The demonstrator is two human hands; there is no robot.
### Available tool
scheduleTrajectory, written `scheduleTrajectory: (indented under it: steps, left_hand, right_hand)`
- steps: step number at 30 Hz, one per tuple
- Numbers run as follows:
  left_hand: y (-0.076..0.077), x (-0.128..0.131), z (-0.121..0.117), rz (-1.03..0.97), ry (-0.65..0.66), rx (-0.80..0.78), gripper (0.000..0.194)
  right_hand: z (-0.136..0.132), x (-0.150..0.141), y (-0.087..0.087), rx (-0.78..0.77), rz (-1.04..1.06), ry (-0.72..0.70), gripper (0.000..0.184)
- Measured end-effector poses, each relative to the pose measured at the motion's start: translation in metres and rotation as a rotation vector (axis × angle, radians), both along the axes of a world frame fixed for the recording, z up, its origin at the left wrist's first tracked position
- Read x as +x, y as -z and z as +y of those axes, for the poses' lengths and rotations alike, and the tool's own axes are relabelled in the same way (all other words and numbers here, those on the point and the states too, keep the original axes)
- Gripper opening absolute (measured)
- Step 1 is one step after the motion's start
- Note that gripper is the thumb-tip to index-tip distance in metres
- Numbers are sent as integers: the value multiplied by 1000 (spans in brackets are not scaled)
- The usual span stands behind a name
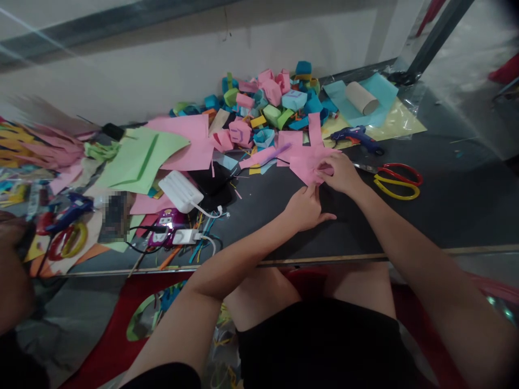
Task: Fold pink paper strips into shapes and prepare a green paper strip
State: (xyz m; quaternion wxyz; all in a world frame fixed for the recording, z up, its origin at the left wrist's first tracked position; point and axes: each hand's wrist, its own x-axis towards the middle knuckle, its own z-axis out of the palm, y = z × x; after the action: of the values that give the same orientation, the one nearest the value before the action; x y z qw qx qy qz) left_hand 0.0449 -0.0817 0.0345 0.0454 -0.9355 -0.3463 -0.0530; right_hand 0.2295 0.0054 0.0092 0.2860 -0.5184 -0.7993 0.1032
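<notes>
A pink sheet of paper (308,159) lies on the dark table (446,216) in front of me. My right hand (340,172) pinches a fold at its right side, fingers closed on the paper. My left hand (306,208) presses on the sheet's near corner with its fingers curled. Behind the sheet rises a heap of small folded paper boxes (271,100) in pink, blue and green.
Red and yellow scissors (397,180) lie right of my hands, a blue glue gun (357,138) behind them, and a cardboard roll (360,97) on teal paper. Green paper (140,159), a white power bank (180,192), cables and another glue gun (67,213) sit to the left.
</notes>
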Motion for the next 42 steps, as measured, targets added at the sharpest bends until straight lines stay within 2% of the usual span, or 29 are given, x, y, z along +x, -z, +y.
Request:
scheduleTrajectory:
  steps: [5,14,17,21,25,28,30,32,34,36,42]
  left_hand:
    - [-4,0,2,-12,15,-3,74]
    - [7,-6,16,-183,-77,55,45]
    - [6,-16,31,-203,-55,68,48]
    - [4,-40,54,-251,95,114,50]
    - [6,-57,64,-308,183,188,50]
    - [10,-60,66,-329,182,203,51]
    - [13,-59,67,-340,129,202,50]
    - [15,-57,69,-364,40,194,44]
    - [17,-55,72,-400,-36,171,33]
    - [18,-55,76,-429,-56,126,26]
    - [22,-60,85,-449,5,-46,25]
  right_hand:
    - [0,-1,-1,-2,6,-13,12]
    - [-1,1,0,38,-7,0,13]
    - [-5,2,-5,59,13,36,13]
    - [-9,5,-14,119,137,159,21]
    - [-6,10,-13,148,166,231,27]
    - [-5,11,-11,72,118,267,27]
    - [-9,7,-12,7,77,267,22]
    - [-15,2,-17,-18,48,278,25]
    - [-22,-4,-24,-26,35,307,39]
    - [-26,-9,-30,-32,20,329,47]
    - [-20,3,-33,-55,-32,296,22]
